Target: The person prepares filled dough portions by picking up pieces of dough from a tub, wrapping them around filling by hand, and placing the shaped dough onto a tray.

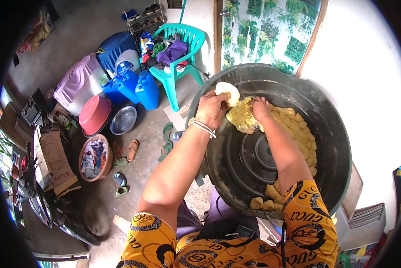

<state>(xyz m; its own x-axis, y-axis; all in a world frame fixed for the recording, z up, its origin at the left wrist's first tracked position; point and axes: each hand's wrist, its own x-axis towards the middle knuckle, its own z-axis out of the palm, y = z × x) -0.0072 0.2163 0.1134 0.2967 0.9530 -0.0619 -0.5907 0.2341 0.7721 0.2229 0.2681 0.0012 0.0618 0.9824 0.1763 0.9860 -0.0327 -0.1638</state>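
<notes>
My left hand (210,109) grips a pale, flattened round of dough (227,93) over the far left rim of a big black tub (240,152). Just right of it, the curled fingers of my right hand (260,110) are in a heap of crumbly yellow mash (241,117), which seems to lie in a clear plastic bag. My right fingertips are partly hidden. Many small yellow dough balls (298,134) line the tub's right side in a curved band. A few more dough pieces (268,205) sit at its near edge, close to my right sleeve.
A green plastic chair (169,76) piled with clothes stands beyond the tub. Left are blue jugs (133,87), a metal basin (123,120), a laundry tub (103,172), scattered slippers (133,150), a cardboard box (53,156) and a motorcycle (44,210). A white wall rises right.
</notes>
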